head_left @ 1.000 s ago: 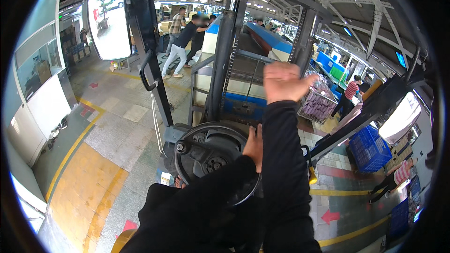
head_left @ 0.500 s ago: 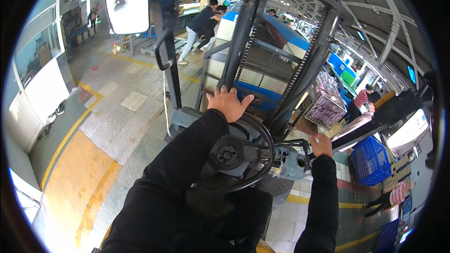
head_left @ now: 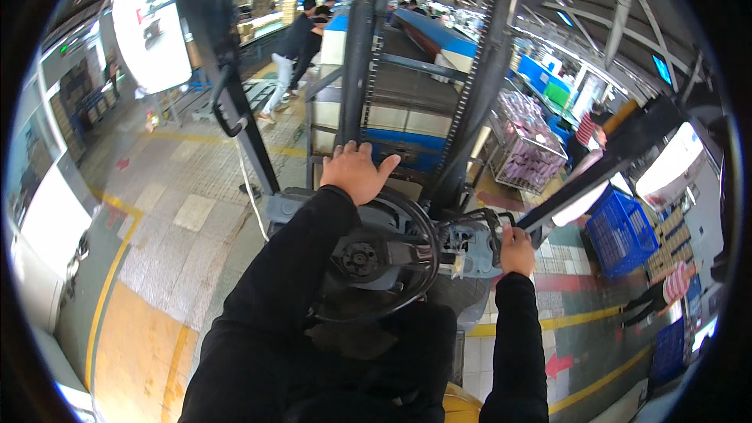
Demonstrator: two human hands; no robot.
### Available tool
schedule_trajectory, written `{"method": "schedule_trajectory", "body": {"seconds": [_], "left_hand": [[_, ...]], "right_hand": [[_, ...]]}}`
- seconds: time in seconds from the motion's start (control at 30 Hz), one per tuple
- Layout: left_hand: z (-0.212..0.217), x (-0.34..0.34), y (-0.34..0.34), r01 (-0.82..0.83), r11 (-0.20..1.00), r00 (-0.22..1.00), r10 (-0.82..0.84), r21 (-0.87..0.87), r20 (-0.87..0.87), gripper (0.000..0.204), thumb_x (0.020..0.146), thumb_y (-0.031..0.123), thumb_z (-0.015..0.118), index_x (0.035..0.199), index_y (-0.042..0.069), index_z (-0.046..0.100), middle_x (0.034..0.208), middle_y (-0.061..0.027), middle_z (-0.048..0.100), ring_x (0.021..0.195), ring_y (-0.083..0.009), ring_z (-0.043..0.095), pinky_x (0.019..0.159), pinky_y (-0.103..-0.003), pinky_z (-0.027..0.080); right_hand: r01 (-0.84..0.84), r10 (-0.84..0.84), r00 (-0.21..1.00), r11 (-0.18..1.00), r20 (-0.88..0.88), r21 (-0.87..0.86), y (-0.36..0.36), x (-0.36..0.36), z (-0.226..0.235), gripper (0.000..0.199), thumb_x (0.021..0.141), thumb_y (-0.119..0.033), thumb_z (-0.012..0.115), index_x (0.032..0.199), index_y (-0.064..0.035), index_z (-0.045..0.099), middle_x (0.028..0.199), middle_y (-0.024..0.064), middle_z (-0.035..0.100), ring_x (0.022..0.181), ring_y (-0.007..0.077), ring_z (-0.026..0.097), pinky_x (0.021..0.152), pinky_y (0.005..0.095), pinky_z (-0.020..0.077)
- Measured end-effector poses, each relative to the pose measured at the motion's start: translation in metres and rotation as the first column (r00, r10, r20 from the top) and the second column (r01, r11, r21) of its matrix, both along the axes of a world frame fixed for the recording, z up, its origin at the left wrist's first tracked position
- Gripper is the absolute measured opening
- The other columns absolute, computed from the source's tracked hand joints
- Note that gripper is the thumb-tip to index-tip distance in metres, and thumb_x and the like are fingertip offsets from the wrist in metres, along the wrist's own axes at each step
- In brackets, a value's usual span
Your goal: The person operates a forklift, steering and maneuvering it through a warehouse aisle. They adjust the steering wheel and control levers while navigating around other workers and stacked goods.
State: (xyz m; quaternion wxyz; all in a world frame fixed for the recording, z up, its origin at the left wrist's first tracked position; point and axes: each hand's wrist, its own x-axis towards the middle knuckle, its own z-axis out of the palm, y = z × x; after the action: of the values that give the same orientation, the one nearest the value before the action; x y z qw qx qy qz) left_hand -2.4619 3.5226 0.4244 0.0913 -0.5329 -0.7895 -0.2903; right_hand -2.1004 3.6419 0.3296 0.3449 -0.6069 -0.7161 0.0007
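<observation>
I am seated at the controls of a forklift. My left hand (head_left: 355, 172) lies palm down by the far rim of the black steering wheel (head_left: 435, 247), its fingers stretched and thumb apart. Whether its palm bears on the rim is hidden. To the right of the wheel, my right hand (head_left: 517, 251) is closed round a black control lever (head_left: 506, 221) beside the grey console (head_left: 470, 253). Beyond the dark mast (head_left: 357, 63) stands a bulky white and blue piece of equipment (head_left: 407, 121) with a dark top.
Two people bend against the equipment's left side, one in a dark top (head_left: 296, 35). At right are a wire cage cart (head_left: 526, 141) of pinkish bundles, a blue crate (head_left: 623, 231) and a person in a striped shirt (head_left: 675, 283). A mirror (head_left: 153, 27) hangs upper left.
The surroundings have shifted in view as the head or truck turned. My right hand has come down onto the lever and its fingers have closed. My left hand keeps its place by the wheel.
</observation>
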Motion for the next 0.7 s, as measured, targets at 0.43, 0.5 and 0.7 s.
{"method": "schedule_trajectory", "body": {"seconds": [0.43, 0.5, 0.7], "left_hand": [[0.0, -0.099, 0.114, 0.068, 0.998, 0.973, -0.064, -0.01, 0.224, 0.087, 0.097, 0.072, 0.039, 0.132, -0.006, 0.057, 0.123, -0.0329, 0.064, 0.119, -0.0456, 0.06, 0.104, -0.048, 0.045], [-0.006, -0.118, 0.133, 0.074, 0.997, 0.947, -0.07, -0.001, 0.314, 0.089, 0.097, 0.073, 0.039, 0.132, -0.006, 0.058, 0.123, -0.0332, 0.064, 0.119, -0.0455, 0.06, 0.104, -0.048, 0.045], [-0.015, -0.16, 0.181, 0.068, 0.996, 0.958, -0.08, 0.05, 0.277, 0.08, 0.1, 0.07, 0.036, 0.131, 0.0, 0.061, 0.112, -0.0298, 0.069, 0.112, -0.0455, 0.063, 0.098, -0.048, 0.047]], "right_hand": [[0.077, -0.077, 0.997, 0.996, 0.005, -0.05, 0.114, -0.072, 0.008, 0.046, 0.099, -0.052, 0.05, 0.109, -0.0131, 0.073, 0.123, 0.0139, 0.066, 0.106, 0.0381, 0.067, 0.089, 0.0521, 0.0522], [0.072, -0.072, 0.997, 0.997, 0.012, -0.028, 0.136, -0.082, 0.007, 0.045, 0.099, -0.051, 0.051, 0.109, -0.0129, 0.073, 0.122, 0.0139, 0.067, 0.105, 0.0381, 0.068, 0.088, 0.0521, 0.0526], [0.056, -0.055, 0.998, 0.998, 0.004, -0.035, 0.198, -0.113, 0.007, 0.039, 0.098, -0.045, 0.054, 0.108, -0.0118, 0.072, 0.121, 0.0153, 0.066, 0.106, 0.0388, 0.067, 0.087, 0.0524, 0.0528]]}}
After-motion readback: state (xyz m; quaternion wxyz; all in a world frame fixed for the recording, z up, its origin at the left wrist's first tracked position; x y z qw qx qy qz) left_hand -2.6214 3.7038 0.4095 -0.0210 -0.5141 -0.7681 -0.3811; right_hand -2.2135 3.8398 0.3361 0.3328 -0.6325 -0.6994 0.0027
